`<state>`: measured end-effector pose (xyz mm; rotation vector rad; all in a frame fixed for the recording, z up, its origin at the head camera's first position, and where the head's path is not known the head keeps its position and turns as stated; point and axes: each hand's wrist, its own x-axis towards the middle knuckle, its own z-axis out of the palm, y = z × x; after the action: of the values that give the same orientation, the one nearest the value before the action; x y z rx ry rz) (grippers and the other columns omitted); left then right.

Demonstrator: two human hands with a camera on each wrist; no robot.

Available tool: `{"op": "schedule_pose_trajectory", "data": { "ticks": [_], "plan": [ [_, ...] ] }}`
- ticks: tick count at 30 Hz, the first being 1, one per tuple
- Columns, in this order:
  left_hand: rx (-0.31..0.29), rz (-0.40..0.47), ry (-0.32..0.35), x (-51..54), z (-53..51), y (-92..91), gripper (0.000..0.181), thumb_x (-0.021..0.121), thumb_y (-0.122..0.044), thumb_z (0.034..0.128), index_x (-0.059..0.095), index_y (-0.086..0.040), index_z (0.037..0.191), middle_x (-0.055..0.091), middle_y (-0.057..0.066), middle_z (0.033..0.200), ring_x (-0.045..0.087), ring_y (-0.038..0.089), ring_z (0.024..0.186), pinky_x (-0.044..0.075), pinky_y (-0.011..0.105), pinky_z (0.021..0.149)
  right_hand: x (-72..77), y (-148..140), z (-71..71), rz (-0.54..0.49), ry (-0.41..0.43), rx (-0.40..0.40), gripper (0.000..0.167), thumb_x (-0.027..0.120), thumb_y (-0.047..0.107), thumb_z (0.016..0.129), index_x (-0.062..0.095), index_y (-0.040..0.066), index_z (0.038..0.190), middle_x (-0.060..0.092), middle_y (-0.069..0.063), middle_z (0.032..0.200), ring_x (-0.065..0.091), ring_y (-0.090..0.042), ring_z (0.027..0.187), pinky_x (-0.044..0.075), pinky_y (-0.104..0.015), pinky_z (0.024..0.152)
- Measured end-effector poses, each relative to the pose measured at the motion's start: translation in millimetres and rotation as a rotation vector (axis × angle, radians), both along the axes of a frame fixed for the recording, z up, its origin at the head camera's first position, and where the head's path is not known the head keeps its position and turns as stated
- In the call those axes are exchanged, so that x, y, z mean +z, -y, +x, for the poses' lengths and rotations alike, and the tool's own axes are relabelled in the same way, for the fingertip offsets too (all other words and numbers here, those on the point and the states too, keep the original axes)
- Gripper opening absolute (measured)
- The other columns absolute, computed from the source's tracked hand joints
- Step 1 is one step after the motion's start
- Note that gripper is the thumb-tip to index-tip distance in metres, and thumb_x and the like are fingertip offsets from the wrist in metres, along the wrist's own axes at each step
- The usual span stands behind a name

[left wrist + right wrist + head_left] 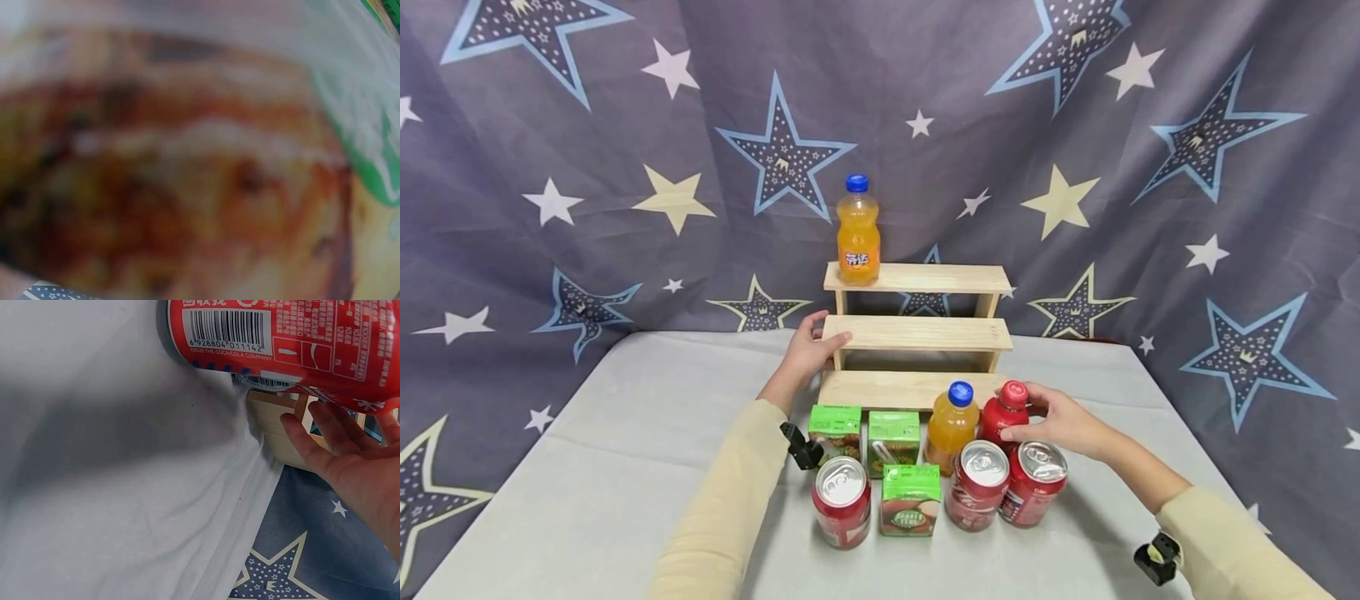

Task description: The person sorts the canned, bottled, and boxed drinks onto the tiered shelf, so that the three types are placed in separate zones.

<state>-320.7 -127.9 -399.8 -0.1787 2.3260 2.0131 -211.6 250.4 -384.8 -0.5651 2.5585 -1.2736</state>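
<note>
My left hand (808,350) grips the left end of a three-step wooden shelf (917,333), its thumb over the middle step. On the right, my right hand (1067,421) is around a red-capped red bottle (1000,414), thumb at its front. In the right wrist view, the right hand's fingers (337,437) look spread and nearly straight; a red can (300,344) hides much of the bottle. An orange drink bottle (951,429) with a blue cap stands beside the red one. Another orange drink bottle (858,237) stands on the top step, at its left.
In front of the shelf stand green-topped cartons (895,437) and several red cans (842,512), close together. A blurred carton print (187,187) fills the left wrist view. Behind the white-covered table (587,467) hangs a star-patterned curtain (880,100).
</note>
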Motion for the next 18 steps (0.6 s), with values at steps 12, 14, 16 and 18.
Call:
{"op": "schedule_pose_trajectory", "data": {
  "ticks": [12,14,16,18],
  "plan": [
    [0.007,0.003,-0.009,-1.2,-2.6,1.2,0.074,0.068,-0.019,0.086,0.026,-0.016,0.147,0.046,0.02,0.132,0.056,0.038,0.113,0.053,0.047,0.087,-9.3,7.6,-8.2,-0.098,0.06,-0.033,0.059,0.072,0.024,0.082,0.047,0.002,0.131,0.06,-0.017,0.117,0.057,-0.024,0.102,0.052,-0.028,0.084],
    [0.004,0.005,-0.009,-2.1,-2.9,1.3,0.074,0.068,-0.019,0.086,0.026,-0.016,0.147,0.045,0.021,0.133,0.056,0.038,0.113,0.052,0.046,0.088,-10.3,9.3,-8.3,-0.106,0.058,-0.044,0.059,0.071,0.024,0.083,0.046,0.002,0.132,0.06,-0.018,0.117,0.057,-0.025,0.103,0.052,-0.028,0.084],
    [-0.003,0.004,-0.01,-2.9,-3.1,1.2,0.074,0.067,-0.019,0.0864,0.025,-0.016,0.147,0.045,0.021,0.133,0.055,0.038,0.113,0.052,0.046,0.089,-11.4,10.2,-8.1,-0.111,0.057,-0.053,0.058,0.071,0.023,0.083,0.046,0.002,0.131,0.06,-0.018,0.117,0.058,-0.025,0.102,0.052,-0.027,0.084],
    [-0.005,0.01,-0.005,-3.0,-3.0,0.7,0.074,0.068,-0.019,0.0862,0.025,-0.016,0.147,0.045,0.021,0.133,0.055,0.038,0.114,0.052,0.046,0.089,-12.1,10.6,-7.7,-0.123,0.051,-0.059,0.057,0.071,0.022,0.083,0.046,0.002,0.131,0.06,-0.019,0.117,0.058,-0.025,0.102,0.052,-0.027,0.083]
  ]
}}
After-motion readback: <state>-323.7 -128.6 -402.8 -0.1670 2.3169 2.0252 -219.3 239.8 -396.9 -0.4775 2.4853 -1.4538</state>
